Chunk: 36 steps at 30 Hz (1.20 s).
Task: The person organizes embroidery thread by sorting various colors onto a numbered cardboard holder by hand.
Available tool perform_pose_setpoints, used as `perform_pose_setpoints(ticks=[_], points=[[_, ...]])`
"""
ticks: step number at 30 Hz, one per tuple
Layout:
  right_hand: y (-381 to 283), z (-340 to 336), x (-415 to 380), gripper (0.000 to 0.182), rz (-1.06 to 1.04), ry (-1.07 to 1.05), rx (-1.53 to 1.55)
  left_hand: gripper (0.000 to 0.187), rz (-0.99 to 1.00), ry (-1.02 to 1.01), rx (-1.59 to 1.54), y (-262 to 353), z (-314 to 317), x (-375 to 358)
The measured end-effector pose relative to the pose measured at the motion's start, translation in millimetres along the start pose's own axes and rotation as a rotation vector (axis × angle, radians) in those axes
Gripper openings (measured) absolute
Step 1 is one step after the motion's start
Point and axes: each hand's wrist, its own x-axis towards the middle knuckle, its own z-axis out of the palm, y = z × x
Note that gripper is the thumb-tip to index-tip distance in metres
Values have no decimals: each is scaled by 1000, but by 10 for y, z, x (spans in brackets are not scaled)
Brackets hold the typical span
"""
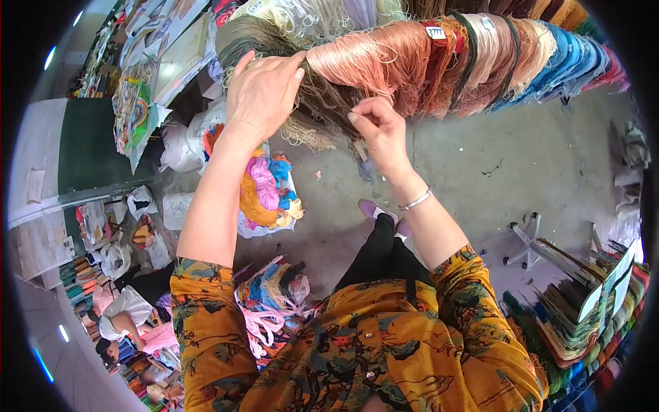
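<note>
A long row of hanging thread skeins runs across the top, from olive-brown (316, 103) through peach (384, 62) to blue (576, 55). My left hand (264, 89) lies flat on the olive-brown skeins, fingers spread over them. My right hand (377, 127) pinches a few strands of the same olive-brown bundle between thumb and fingers, just below the peach skein. A silver bracelet sits on my right wrist (415, 200).
Bags of mixed coloured thread (271, 189) lie on the concrete floor below, with another pile (274, 295) by my left elbow. A white stand base (525, 240) and racks of thread (576, 309) are at right. People sit at lower left (127, 326).
</note>
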Motion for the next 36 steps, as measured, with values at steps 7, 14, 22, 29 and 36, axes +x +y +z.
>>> perform_pose_setpoints(ticks=[7, 14, 22, 29, 36], points=[[-178, -257, -110, 7, 300, -69, 497, 32, -3, -1, 4, 32, -30, 4], [-266, -406, -224, 8, 501, -219, 628, 30, 30, 14, 17, 29, 43, 34], [82, -499, -452, 14, 131, -146, -147, 20, -8, -124, -57, 152, -69, 148], [258, -1279, -1214, 13, 52, -153, -776, 20, 33, -87, -64, 84, -42, 162], [-187, -1286, -1612, 14, 651, -50, -61, 27, -25, -129, -120, 89, -81, 204]])
